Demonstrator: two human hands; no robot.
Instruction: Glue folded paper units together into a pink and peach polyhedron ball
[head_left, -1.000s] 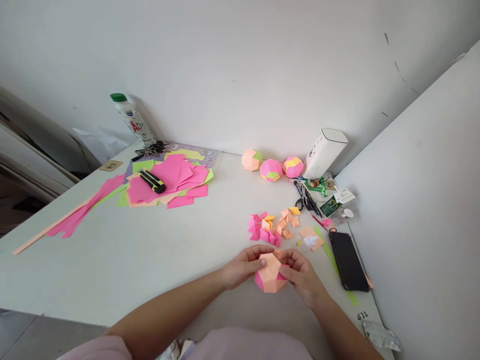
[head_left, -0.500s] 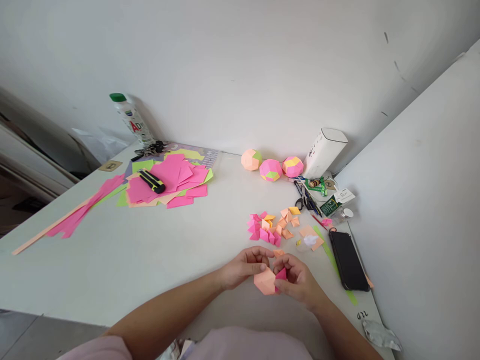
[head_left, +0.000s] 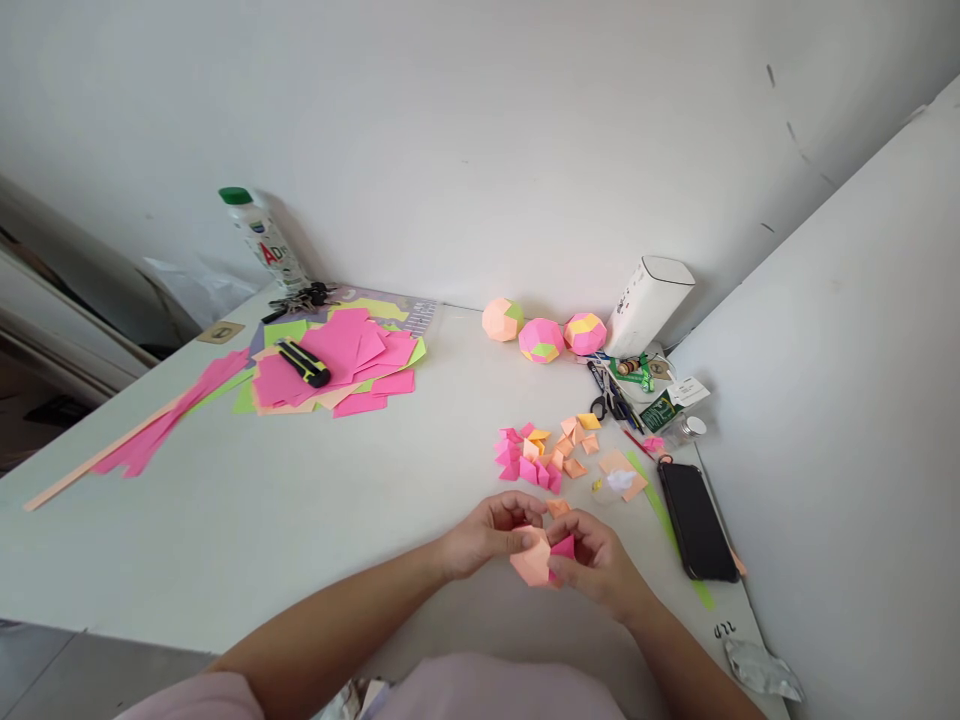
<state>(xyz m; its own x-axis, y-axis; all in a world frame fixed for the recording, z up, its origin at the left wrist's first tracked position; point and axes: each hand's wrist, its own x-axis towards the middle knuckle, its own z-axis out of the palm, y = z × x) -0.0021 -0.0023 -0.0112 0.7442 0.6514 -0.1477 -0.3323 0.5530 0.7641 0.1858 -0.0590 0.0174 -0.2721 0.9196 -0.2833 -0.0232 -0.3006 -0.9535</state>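
Between my two hands, low over the front of the table, is a partly built folded-paper ball [head_left: 532,560] with peach faces. My left hand [head_left: 491,537] grips its upper left side, thumb on the near face. My right hand [head_left: 598,563] pinches a pink paper piece [head_left: 562,550] at the ball's right side; its join with the ball is partly hidden by the fingers. Just beyond the fingertips lies a peach folded piece [head_left: 557,508]. Past that sits a pile of small folded paper units [head_left: 540,458] in pink, peach and orange.
Three finished paper balls [head_left: 541,340] stand by the wall near a white box [head_left: 651,305]. Scissors [head_left: 606,398] and a black phone [head_left: 697,520] lie at right. A utility knife [head_left: 304,363] rests on pink paper sheets [head_left: 345,345] at left, before a bottle [head_left: 262,240].
The paper ball has tilted slightly and shifted a little to the right in my hands. Both hands keep their hold; the things on the table have not moved.
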